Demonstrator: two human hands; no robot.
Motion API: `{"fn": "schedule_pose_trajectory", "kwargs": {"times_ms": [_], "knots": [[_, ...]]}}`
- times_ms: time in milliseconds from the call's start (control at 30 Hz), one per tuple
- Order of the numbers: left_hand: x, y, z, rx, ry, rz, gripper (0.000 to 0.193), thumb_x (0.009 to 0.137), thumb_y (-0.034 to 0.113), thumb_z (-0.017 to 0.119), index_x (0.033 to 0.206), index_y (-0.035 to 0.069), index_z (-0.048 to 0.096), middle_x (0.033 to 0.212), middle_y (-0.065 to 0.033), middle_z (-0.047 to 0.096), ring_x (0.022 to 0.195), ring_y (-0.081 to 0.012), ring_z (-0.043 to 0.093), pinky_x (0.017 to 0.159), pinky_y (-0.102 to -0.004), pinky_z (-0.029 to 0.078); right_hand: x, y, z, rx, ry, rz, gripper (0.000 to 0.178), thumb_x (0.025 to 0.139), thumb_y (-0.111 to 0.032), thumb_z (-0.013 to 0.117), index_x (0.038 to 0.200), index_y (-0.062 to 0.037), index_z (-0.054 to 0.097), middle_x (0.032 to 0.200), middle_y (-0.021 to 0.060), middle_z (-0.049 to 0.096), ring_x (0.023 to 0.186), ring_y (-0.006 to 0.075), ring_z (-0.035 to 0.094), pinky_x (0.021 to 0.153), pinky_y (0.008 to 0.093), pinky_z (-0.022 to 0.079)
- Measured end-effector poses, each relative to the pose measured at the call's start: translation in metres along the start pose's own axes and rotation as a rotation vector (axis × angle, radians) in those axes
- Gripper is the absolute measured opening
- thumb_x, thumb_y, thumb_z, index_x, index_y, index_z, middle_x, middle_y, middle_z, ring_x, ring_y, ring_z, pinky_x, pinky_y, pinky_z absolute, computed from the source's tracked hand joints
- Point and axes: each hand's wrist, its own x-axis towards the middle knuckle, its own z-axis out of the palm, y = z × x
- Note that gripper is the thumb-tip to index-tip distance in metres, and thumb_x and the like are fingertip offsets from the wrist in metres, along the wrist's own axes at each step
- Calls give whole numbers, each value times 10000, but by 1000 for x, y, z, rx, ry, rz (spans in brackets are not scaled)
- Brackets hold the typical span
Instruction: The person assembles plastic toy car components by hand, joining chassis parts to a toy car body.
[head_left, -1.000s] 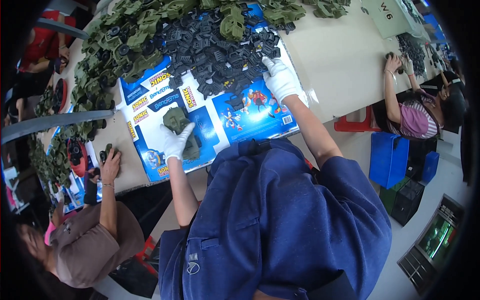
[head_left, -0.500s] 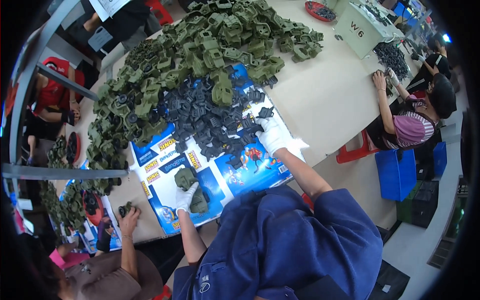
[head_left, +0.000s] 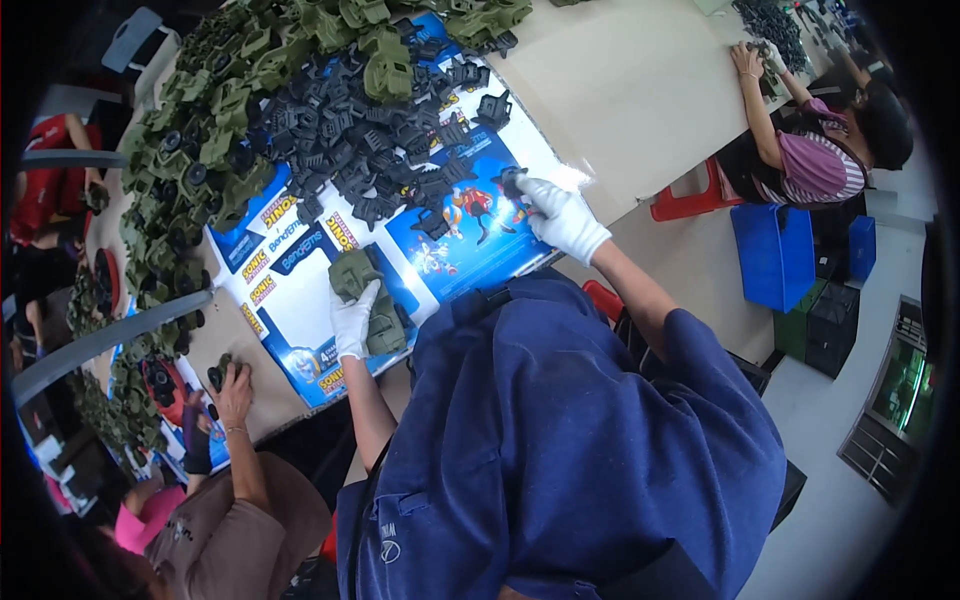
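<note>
Left hand (head_left: 352, 322) grips a toy vehicle body (head_left: 387, 329) on the printed sheet (head_left: 287, 298) and right hand (head_left: 566, 221) pinches a small black part (head_left: 512, 181) near the black pile (head_left: 345, 140), so from the head view I'd call it part-fetching, next move probably wants a steady grip, and that body looks boxy, dull olive.

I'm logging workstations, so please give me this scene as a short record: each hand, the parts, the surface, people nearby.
Left hand: white-gloved, gripping a green vehicle-shaped piece
Right hand: white-gloved, small black part at the fingertips
Black parts: heaped ahead on the printed sheet
Green parts: piled beyond and left of the black heap
Surface: printed sheet on tan table
People: brown-topped co-worker left; purple-sleeved co-worker right
</note>
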Motion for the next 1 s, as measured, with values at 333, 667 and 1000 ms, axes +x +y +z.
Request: {"fn": "schedule_pose_trajectory", "kwargs": {"times_ms": [333, 667, 1000], "knots": [[-34, 62, 43, 192, -109, 128, 808, 738, 173, 851, 1416, 50, 429, 1181, -67, 653, 1058, -156, 623, 922, -298, 500, 52, -13, -28, -424, -415, -152, 572, 784, -323, 734, 1274, -58, 602, 1036, 192, 660, 969, 353, 650, 876, 422, 509], [-55, 42, 33, 28, 23, -66, 624, 771, 110, 820, 1319, 90, 523, 1137, -60, 668, 987, -150, 654, 826, -308, 550, 67, 0, -28, -237, -185, 239, 395, 911, -301, 602, 1209, -49, 657, 1151, 199, 663, 1054, 361, 632, 939, 393, 485], [-45, 60, 51, 186, -50, 83, 712, 751, 99, 826, 1373, 70, 481, 1190, -50, 658, 1077, -131, 619, 926, -275, 486, 41, -33, 0, -449, -220, -50, 828, 708, -423, 800, 1361, -2, 512, 1264, 221, 600, 1132, 339, 603, 963, 391, 483]]}}
